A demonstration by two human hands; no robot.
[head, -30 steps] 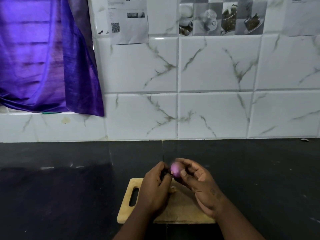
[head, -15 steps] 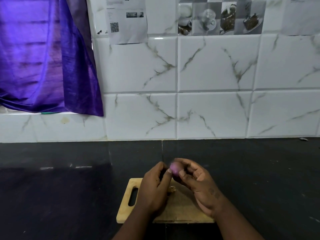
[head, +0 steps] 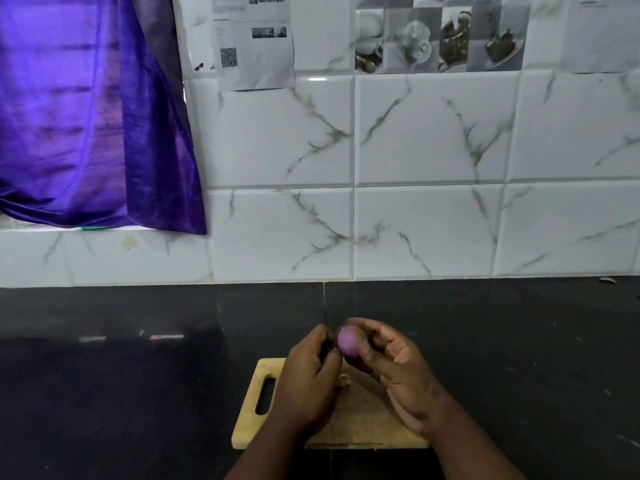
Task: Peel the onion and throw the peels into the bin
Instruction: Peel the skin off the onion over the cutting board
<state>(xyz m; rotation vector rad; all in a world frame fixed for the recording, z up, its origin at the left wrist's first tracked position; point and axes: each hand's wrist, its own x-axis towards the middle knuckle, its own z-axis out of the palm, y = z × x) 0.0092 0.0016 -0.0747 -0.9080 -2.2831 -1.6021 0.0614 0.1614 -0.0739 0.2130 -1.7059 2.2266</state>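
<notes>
A small purple onion (head: 347, 344) with a smooth, shiny surface is held above the far edge of a wooden cutting board (head: 360, 420). My right hand (head: 398, 372) grips it from the right, fingers curled over and under it. My left hand (head: 308, 379) is closed against the onion's left side, fingertips pinching there; what they pinch is hidden. A small pale scrap of peel (head: 344, 380) lies on the board between my hands. No bin is in view.
The board has a handle slot (head: 266, 395) at its left and sits on a black countertop (head: 121, 375). A white marbled tile wall (head: 415, 202) rises behind. A purple curtain (head: 86, 116) hangs at the upper left.
Both hands stay together over the board. The onion has turned slightly in my fingers and shows more of its smooth purple surface.
</notes>
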